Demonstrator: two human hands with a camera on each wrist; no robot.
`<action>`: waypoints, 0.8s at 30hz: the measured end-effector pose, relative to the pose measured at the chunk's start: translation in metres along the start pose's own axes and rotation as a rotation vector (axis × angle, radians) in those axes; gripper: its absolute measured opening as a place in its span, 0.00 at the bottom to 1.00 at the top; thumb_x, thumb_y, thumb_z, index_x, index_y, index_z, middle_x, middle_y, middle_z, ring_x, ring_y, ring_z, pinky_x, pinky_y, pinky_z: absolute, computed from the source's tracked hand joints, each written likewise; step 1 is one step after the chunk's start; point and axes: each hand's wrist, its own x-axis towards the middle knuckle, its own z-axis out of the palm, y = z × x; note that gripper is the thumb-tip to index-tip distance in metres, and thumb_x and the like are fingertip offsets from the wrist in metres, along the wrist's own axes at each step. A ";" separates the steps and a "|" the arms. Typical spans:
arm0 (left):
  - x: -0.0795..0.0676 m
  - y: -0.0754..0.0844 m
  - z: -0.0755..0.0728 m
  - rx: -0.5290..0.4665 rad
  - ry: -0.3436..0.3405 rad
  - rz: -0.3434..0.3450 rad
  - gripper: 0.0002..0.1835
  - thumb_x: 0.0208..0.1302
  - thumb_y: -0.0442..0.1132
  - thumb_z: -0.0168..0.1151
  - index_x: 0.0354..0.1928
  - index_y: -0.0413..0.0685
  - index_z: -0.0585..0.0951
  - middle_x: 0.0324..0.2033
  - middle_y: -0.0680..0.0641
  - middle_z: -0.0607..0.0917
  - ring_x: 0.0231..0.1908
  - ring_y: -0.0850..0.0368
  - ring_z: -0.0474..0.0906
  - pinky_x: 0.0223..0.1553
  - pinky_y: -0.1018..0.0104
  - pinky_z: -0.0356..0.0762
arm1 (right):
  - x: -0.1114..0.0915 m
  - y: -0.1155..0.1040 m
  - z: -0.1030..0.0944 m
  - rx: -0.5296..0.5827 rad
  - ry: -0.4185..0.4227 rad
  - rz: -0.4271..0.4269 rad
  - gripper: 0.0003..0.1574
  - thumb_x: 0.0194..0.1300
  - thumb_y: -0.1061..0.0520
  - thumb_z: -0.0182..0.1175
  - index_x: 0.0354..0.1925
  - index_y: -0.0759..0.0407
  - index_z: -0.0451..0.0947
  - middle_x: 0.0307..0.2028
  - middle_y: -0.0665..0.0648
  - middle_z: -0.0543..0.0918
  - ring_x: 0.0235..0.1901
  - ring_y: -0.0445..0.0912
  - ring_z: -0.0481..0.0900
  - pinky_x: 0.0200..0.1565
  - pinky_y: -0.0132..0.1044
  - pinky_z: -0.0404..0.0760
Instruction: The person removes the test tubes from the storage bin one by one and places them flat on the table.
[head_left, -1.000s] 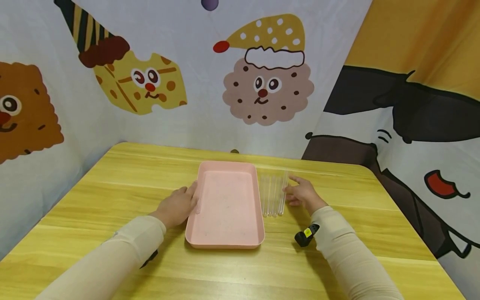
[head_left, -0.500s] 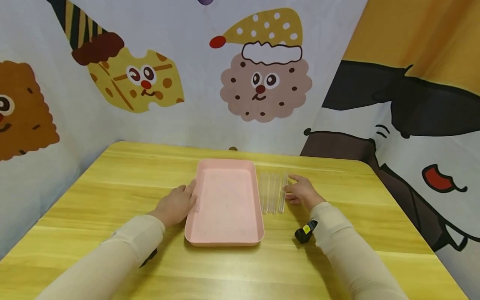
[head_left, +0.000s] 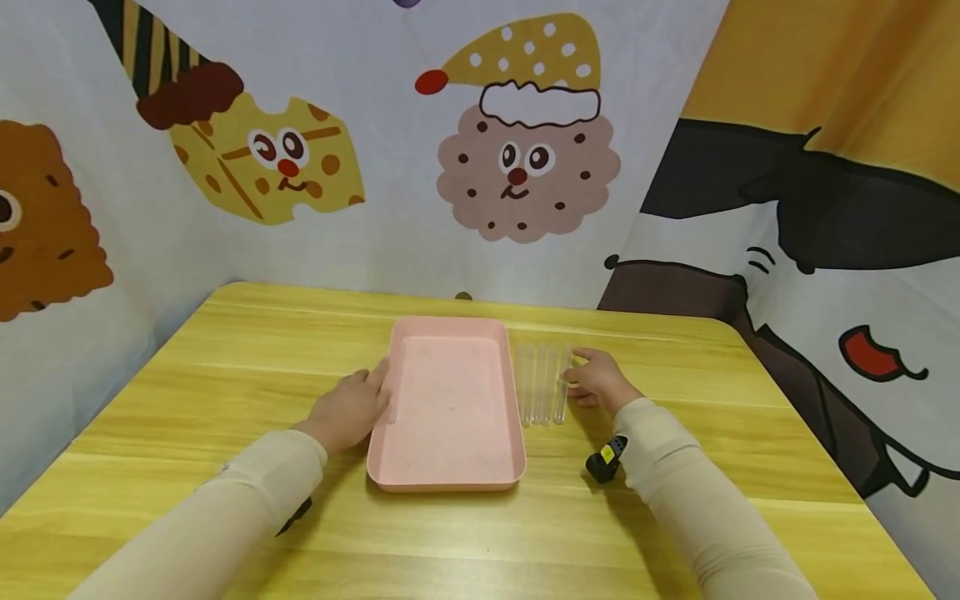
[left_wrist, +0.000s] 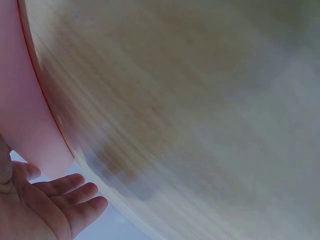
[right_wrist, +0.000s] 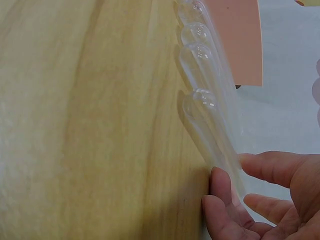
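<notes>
My left hand (head_left: 348, 408) rests against the left rim of a pink tray (head_left: 450, 400), its fingers loosely extended in the left wrist view. A faint clear tube-like shape (head_left: 394, 404) runs along the tray's left wall beside that hand. Right of the tray, several clear test tubes (head_left: 534, 392) lie side by side, rounded ends towards me. At the right end of this row, my right hand (head_left: 600, 382) holds the outermost test tube (right_wrist: 207, 120) between its fingertips. That tube stands slightly apart from its neighbours.
The tray sits near the middle of a yellow wood-grain table (head_left: 450, 550). A curtain (head_left: 405, 250) with cartoon prints hangs behind the table's far edge. A black wrist device (head_left: 606, 460) hangs below my right sleeve.
The view has shifted slightly. The outermost test tube is a little farther from its neighbours, and its far end looks lower. My left hand stays at the tray.
</notes>
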 end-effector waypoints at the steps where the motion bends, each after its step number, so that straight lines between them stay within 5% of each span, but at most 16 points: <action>1: 0.000 0.000 0.000 -0.005 -0.002 -0.005 0.28 0.75 0.37 0.45 0.71 0.30 0.57 0.57 0.25 0.71 0.53 0.27 0.72 0.42 0.38 0.79 | 0.000 0.000 0.000 -0.002 -0.001 -0.001 0.43 0.70 0.61 0.54 0.76 0.58 0.47 0.63 0.70 0.70 0.31 0.46 0.81 0.35 0.41 0.81; 9: 0.001 0.000 0.000 -0.156 0.004 -0.106 0.28 0.77 0.42 0.39 0.72 0.34 0.55 0.57 0.24 0.71 0.56 0.28 0.71 0.47 0.37 0.77 | 0.001 -0.002 0.001 -0.017 0.009 0.002 0.42 0.70 0.62 0.54 0.75 0.60 0.49 0.60 0.71 0.73 0.29 0.44 0.81 0.32 0.40 0.81; 24: 0.001 0.000 0.000 -0.167 -0.011 -0.116 0.29 0.77 0.43 0.39 0.73 0.35 0.55 0.57 0.24 0.71 0.57 0.29 0.71 0.48 0.37 0.76 | 0.001 0.000 0.000 -0.010 -0.003 0.007 0.42 0.69 0.63 0.54 0.75 0.61 0.49 0.59 0.71 0.73 0.27 0.42 0.81 0.32 0.39 0.82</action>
